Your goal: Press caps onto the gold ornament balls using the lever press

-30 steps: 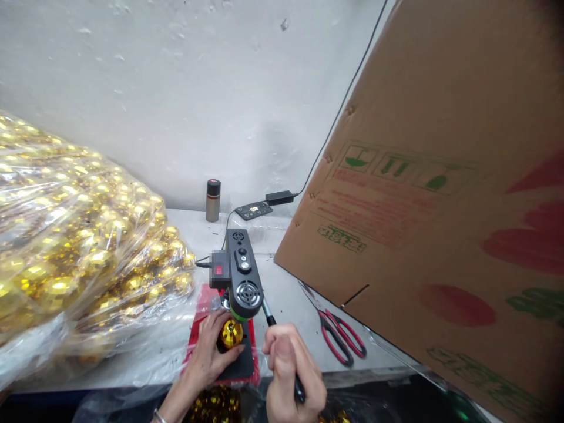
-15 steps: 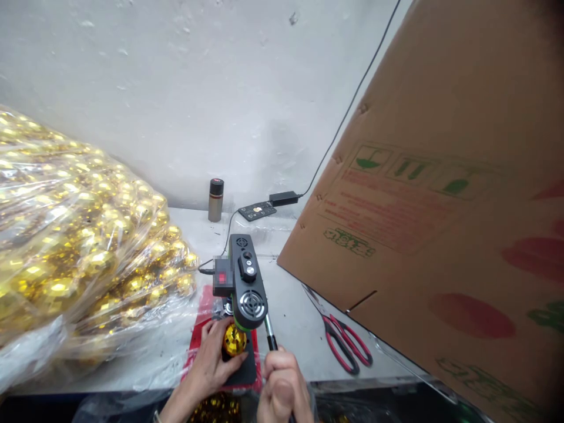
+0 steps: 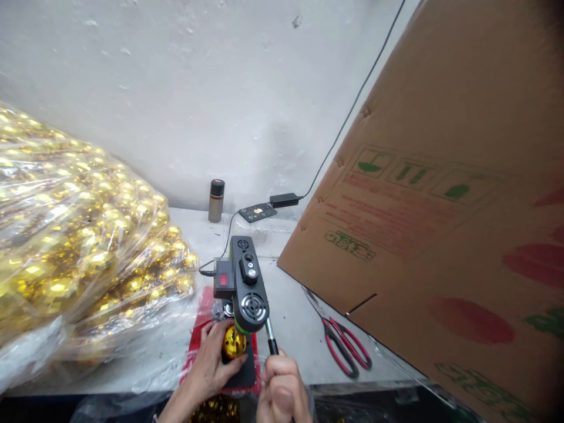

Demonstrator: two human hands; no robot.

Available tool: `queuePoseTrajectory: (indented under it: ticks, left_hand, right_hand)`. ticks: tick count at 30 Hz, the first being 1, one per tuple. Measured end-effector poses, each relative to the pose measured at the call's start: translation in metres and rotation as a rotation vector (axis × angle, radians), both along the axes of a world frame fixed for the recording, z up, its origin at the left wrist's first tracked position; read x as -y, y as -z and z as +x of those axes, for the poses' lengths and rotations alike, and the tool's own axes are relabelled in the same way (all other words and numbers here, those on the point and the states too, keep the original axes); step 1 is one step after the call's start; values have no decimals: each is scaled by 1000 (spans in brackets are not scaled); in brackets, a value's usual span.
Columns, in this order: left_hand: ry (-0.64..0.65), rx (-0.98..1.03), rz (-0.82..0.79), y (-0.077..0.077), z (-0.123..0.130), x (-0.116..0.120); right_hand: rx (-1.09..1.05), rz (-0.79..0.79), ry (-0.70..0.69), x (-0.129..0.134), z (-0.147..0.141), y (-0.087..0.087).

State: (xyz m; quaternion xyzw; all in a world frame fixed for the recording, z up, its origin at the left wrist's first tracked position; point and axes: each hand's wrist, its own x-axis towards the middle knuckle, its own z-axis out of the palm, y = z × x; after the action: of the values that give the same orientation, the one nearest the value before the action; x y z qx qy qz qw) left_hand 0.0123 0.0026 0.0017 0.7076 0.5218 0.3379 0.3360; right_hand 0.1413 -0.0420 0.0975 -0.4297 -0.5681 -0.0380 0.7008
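My left hand (image 3: 214, 359) curls its fingers and thumb around a shiny gold faceted ball (image 3: 235, 342), keeping it at the front end of a small black bench press (image 3: 245, 282). Underneath lies the black base plate (image 3: 241, 376), on a red sheet (image 3: 200, 324). My right hand (image 3: 284, 385) is wrapped around the black grip of the machine's metal lever (image 3: 272, 339), just right of the ball. The machine's head hides whatever tool points at the ball.
A big clear bag of gold balls (image 3: 97, 258) fills the left side. Red-handled scissors (image 3: 348, 346) lie right of the press, by a large cardboard box (image 3: 409, 235). Behind stand a dark-capped bottle (image 3: 215, 201) and a black power adapter (image 3: 284, 200) with its cord.
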Motion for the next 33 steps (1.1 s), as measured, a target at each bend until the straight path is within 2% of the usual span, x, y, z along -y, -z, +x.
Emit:
queuePoseTrajectory:
  ticks: [3,8,10,13,18,33]
  left_hand:
    - [-10,7,-23,-1,0,0]
    - [-24,27,-11,1,1,0]
    - [-27,28,-8,2,1,0]
    - [-36,30,-19,3,1,0]
    - [-39,37,-38,3,1,1]
    - [-13,14,-95,-6,2,-2]
  right_hand:
    - [5,56,-7,0,-1,1]
    - [-42,-32,24,2,-3,0]
    - [-7,-6,32,1,-1,0]
    - [53,31,-4,1,4,3]
    - [23,-15,-39,4,5,8]
    - [-45,71,-29,-6,-2,6]
